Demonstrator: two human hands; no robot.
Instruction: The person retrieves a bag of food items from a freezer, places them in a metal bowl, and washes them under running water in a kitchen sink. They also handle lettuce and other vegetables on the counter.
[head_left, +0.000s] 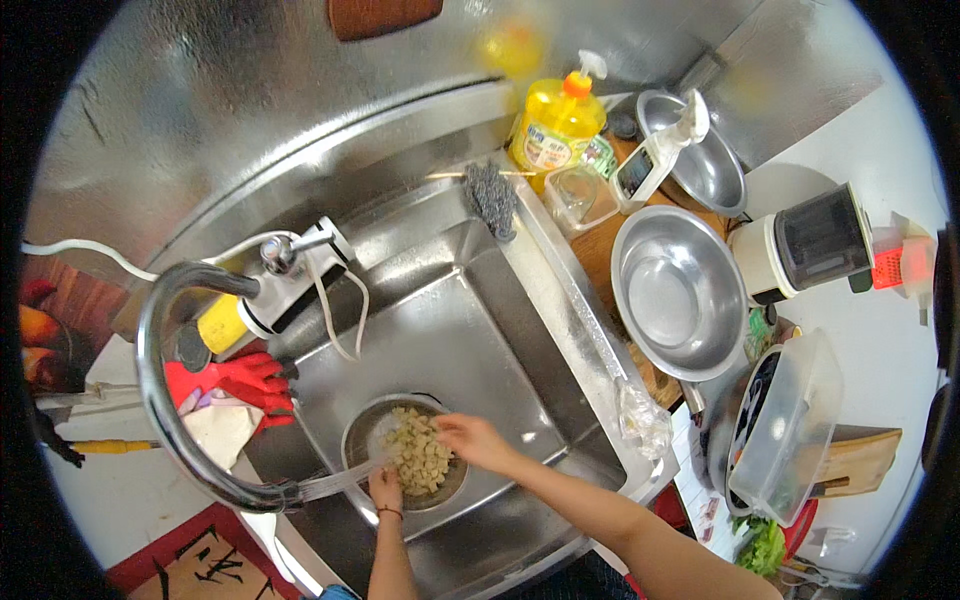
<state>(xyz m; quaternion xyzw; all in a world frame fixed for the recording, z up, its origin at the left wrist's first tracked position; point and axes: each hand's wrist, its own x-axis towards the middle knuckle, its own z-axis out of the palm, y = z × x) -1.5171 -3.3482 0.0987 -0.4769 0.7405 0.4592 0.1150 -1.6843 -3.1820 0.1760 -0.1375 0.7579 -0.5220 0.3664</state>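
Observation:
Pale diced pieces of food (420, 454) lie in a round metal bowl (358, 433) in the stainless steel sink (405, 337). Water runs from the curved metal faucet (150, 375) towards the bowl, near my left hand. My left hand (386, 487) is at the bowl's lower left edge, a thin bracelet on its wrist; its fingers are partly hidden by water and food. At the upper right side of the food, my right hand (472, 442) touches the pieces with bent fingertips. Whether either hand grips anything cannot be told.
Red rubber gloves (255, 382) and a cloth (221, 431) lie left of the sink. Steel wool (491, 199) sits on the far corner. To the right stand a yellow soap bottle (559, 124), a spray bottle (656, 165), an empty metal basin (667, 292) and a clear plastic container (787, 427).

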